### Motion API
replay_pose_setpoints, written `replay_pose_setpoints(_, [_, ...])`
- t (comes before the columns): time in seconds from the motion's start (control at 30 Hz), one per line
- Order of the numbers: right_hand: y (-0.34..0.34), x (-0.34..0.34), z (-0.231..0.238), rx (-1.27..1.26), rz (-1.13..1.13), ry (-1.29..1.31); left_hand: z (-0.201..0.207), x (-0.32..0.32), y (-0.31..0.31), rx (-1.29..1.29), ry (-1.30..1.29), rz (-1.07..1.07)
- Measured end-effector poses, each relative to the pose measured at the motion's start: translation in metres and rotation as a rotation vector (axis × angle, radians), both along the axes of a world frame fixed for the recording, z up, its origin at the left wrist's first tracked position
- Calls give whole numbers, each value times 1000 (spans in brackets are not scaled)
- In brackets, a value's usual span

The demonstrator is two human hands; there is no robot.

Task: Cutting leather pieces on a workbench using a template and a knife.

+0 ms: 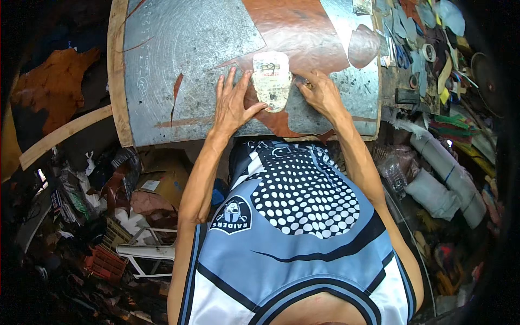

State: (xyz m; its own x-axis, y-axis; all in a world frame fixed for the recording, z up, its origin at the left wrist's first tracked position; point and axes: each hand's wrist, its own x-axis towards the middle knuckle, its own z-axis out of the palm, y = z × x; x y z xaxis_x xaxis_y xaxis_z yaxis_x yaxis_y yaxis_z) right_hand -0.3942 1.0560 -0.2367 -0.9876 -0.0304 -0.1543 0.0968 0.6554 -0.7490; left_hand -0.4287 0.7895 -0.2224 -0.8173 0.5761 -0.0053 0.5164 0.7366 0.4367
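A whitish, tapered template (272,89) with printed marks lies on a piece of brown leather (287,124) on the metal-topped table. Spread along its left edge, my left hand (232,105) is open, with the thumb resting on the template's lower end and the fingers reaching forward. My right hand (320,93) is at the template's right edge, its fingers curled together in a pinch. Something small and dark seems to be between those fingertips, but I cannot make out what it is.
A large brown leather sheet (298,32) covers the table's far middle. Thin leather scraps (176,89) lie on the left of the metal top (184,49). Scissors (401,56) and tape rolls (428,52) sit at the right. A white chair (146,251) stands lower left among clutter.
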Motion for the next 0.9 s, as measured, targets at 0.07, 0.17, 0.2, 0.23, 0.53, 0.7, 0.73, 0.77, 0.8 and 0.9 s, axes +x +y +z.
replay_pose_setpoints(0.07, [3, 1, -6, 11, 20, 35, 1, -2, 2, -20, 55, -30])
replay_pose_setpoints(0.17, [2, 0, -8, -5, 43, 53, 2, -3, -3, -23, 79, -43])
replay_pose_setpoints(0.2, [3, -1, -6, -1, 40, 53, 2, -3, -3, -24, 89, -49])
replay_pose_setpoints(0.23, [3, -2, -1, 1, 48, 32, 1, -3, -4, -16, 99, -54])
replay_pose_setpoints(0.53, [5, 0, -5, -9, 63, 57, -1, -1, -4, -38, 64, -31])
replay_pose_setpoints(0.7, [7, 0, -2, 1, 67, 18, -2, -1, 1, -16, 75, -32])
replay_pose_setpoints(0.73, [8, 0, -2, 8, 65, 21, -4, -1, 3, -1, 73, -45])
replay_pose_setpoints(0.77, [8, -1, -3, 11, 71, 28, -5, -1, 3, 52, 69, -49])
replay_pose_setpoints(0.8, [8, -1, -4, 17, 74, 35, -5, -1, 0, 64, 70, -55])
replay_pose_setpoints(0.9, [10, -3, -7, -1, 105, 123, -4, -1, -2, -43, 120, -99])
